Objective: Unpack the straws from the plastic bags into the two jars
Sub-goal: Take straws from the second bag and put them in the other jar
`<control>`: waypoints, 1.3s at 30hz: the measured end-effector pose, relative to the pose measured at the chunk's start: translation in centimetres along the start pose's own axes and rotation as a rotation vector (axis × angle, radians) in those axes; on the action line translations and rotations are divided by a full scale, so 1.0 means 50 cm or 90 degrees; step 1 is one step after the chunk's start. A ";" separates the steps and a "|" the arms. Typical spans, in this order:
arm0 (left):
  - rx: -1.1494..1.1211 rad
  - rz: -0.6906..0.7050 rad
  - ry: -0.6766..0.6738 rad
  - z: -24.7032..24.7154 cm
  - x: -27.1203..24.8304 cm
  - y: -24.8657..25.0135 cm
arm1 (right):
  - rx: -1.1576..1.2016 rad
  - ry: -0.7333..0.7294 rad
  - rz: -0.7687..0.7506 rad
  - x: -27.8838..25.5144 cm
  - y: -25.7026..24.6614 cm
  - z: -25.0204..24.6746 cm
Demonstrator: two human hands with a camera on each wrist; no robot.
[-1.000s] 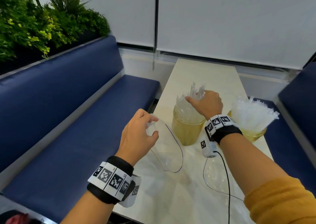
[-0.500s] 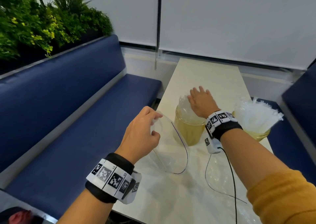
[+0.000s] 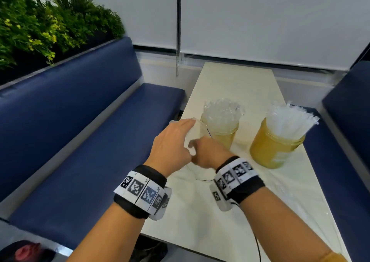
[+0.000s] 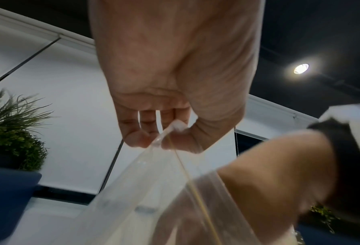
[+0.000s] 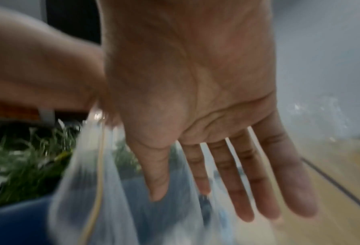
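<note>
Two amber jars stand on the pale table (image 3: 236, 81). The left jar (image 3: 226, 135) holds clear wrapped straws (image 3: 221, 113). The right jar (image 3: 272, 149) holds a leaning bundle of white wrapped straws (image 3: 290, 121). My left hand (image 3: 172, 143) pinches the top edge of a clear plastic bag (image 3: 195, 133) just left of the left jar; in the left wrist view its fingertips (image 4: 137, 139) clamp the bag (image 4: 158, 190). My right hand (image 3: 208, 151) is beside it with straight fingers (image 5: 237, 182), against the bag (image 5: 103, 190).
Navy bench seats run along both sides of the table (image 3: 90, 141), (image 3: 348, 121). Green plants (image 3: 40, 25) sit behind the left bench. Another flat clear bag (image 3: 300, 191) lies on the table near my right forearm. White blinds close the far end.
My right hand left the top of the left jar's straws and came back to the bag beside my left hand. The left hand still holds the bag, now raised nearer the jar.
</note>
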State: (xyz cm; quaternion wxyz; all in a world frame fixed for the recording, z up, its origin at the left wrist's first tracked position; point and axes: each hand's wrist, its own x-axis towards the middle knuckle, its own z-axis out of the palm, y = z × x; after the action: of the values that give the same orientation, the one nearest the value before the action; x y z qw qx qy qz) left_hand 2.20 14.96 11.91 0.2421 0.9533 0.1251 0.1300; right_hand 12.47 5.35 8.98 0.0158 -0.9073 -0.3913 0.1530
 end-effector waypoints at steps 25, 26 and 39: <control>0.050 0.020 0.064 0.048 -0.049 -0.019 | -0.002 0.029 -0.005 -0.064 -0.001 -0.038; 0.052 0.016 0.062 0.053 -0.047 -0.020 | 0.002 0.040 -0.018 -0.083 -0.010 -0.070; -0.168 -0.063 0.279 0.068 0.008 -0.043 | 0.504 0.363 -0.164 -0.130 -0.031 -0.166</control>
State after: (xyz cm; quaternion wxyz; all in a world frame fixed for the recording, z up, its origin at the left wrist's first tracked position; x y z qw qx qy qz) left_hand 3.23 15.47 8.02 0.3375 0.8553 0.2031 0.3367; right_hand 9.57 2.53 18.82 0.4840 -0.7816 -0.3921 0.0324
